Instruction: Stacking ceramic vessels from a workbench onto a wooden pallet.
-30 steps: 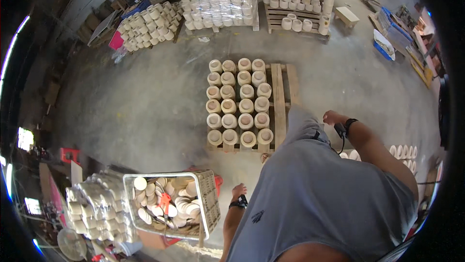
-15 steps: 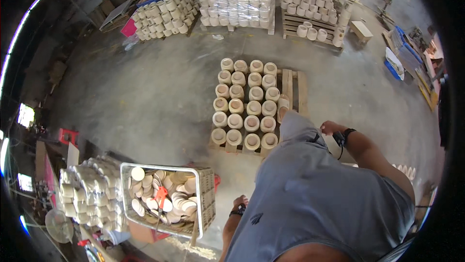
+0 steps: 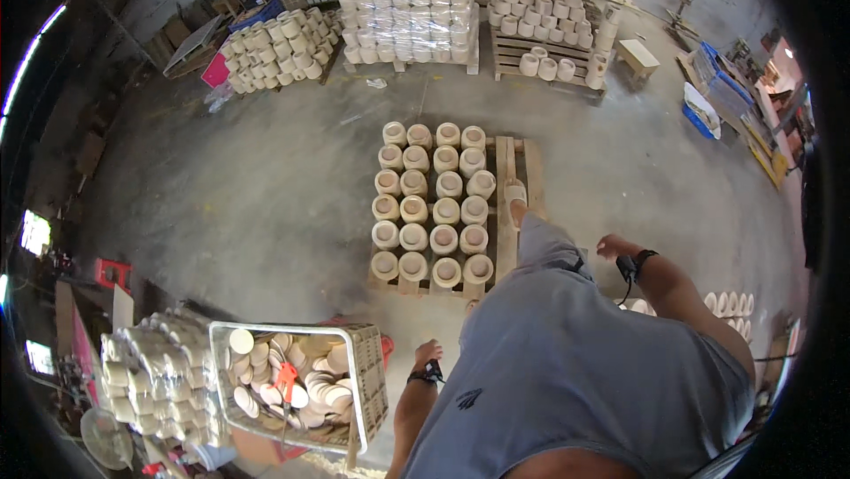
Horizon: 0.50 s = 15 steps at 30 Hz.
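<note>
My left hand point(image 3: 427, 353) hangs at my side between my body and a crate of pale round discs point(image 3: 314, 390), apart from both. Its fingers look loosely stretched, and nothing shows in them. To the right of my raised knee, my right hand point(image 3: 609, 247) hangs in the air with relaxed, slightly bent fingers and no visible object. Both wrists wear dark straps with small devices. Ahead, several rows of pale, jar-like cylinders point(image 3: 413, 210) stand upright on a wooden pallet point(image 3: 531, 169), each with a round top. My foot point(image 3: 515, 200) is on its bare right slats.
A red-handled tool point(image 3: 286, 380) lies on the discs. Wrapped cylinders point(image 3: 155, 377) are stacked left of the crate. Farther off stand a wrapped stack point(image 3: 407, 14), a loose pile point(image 3: 279, 50) and a loaded pallet point(image 3: 544, 27). More pale pieces point(image 3: 730, 306) sit at my right.
The view has shifted, so the pallet and far stacks appear farther left. My left hand has come up a little and shows more forearm. More of my foot on the pallet shows.
</note>
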Available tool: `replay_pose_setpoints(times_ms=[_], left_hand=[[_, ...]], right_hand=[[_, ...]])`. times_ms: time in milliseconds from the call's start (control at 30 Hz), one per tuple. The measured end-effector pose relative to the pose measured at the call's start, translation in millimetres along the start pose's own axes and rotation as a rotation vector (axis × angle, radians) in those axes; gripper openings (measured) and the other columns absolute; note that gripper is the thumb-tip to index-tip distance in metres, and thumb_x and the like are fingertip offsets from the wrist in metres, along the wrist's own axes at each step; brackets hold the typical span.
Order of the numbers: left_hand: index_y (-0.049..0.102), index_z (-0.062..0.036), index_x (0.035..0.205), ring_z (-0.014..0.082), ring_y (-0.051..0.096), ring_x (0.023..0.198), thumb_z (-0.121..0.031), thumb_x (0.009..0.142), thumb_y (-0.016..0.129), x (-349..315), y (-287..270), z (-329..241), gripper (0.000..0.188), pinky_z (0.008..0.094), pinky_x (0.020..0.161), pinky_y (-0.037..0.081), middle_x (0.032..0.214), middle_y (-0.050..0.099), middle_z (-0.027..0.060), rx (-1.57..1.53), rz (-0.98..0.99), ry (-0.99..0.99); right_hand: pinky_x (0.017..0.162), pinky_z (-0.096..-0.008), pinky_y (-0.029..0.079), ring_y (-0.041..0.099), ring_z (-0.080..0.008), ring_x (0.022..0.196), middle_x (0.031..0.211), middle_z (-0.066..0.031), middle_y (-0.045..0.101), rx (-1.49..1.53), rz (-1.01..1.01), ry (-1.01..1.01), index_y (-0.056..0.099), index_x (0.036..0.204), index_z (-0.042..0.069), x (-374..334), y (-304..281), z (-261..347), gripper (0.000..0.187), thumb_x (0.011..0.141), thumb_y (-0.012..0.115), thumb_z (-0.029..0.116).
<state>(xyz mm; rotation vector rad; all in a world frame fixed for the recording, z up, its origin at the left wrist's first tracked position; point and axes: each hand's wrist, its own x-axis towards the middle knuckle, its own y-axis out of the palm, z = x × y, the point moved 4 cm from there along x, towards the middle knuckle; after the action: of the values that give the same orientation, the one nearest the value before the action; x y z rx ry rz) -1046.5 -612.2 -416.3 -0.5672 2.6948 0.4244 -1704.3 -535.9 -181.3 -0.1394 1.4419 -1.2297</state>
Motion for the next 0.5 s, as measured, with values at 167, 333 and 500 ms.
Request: replay_pose_setpoints(times_ms=[167, 333, 500], left_hand=[[0.050, -0.0197, 0.097, 0.0286, 0.052, 0.070, -0.021, 0.083, 0.055, 21, 1, -19, 0.015, 0.0407, 0.059, 0.047, 0.082, 0.053, 0.0099, -0.014, 0.057, -0.166], [0.048, -0.0185, 0.094, 0.0268, 0.047, 0.075, -0.029, 0.084, 0.050, -12, -24, -12, 0.015, 0.0413, 0.063, 0.039, 0.086, 0.049, 0.0076, -0.080, -0.045, -0.265], [0.054, -0.0168, 0.087, 0.0208, 0.063, 0.070, -0.029, 0.086, 0.056, -22, -10, -11, 0.012, 0.0390, 0.058, 0.052, 0.072, 0.060, 0.0012, -0.931, -0.133, -0.308]], right_hand=[[0.067, -0.0348, 0.054, 0.068, -0.0230, 0.079, 0.087, -0.0080, 0.071, 0.001, 0.286, -0.041, 0.066, 0.096, 0.009, 20, 56, -95, 0.020, 0.084, 0.059, 0.023], [0.060, -0.0358, 0.052, 0.063, -0.0213, 0.072, 0.085, -0.0055, 0.066, 0.168, 0.390, 0.048, 0.063, 0.093, 0.009, 11, 96, -97, 0.016, 0.092, 0.053, 0.021], [0.060, -0.0372, 0.051, 0.062, -0.0234, 0.071, 0.084, -0.0063, 0.065, 0.350, 0.387, 0.129, 0.063, 0.095, 0.008, 32, 100, -60, 0.017, 0.094, 0.051, 0.020]])
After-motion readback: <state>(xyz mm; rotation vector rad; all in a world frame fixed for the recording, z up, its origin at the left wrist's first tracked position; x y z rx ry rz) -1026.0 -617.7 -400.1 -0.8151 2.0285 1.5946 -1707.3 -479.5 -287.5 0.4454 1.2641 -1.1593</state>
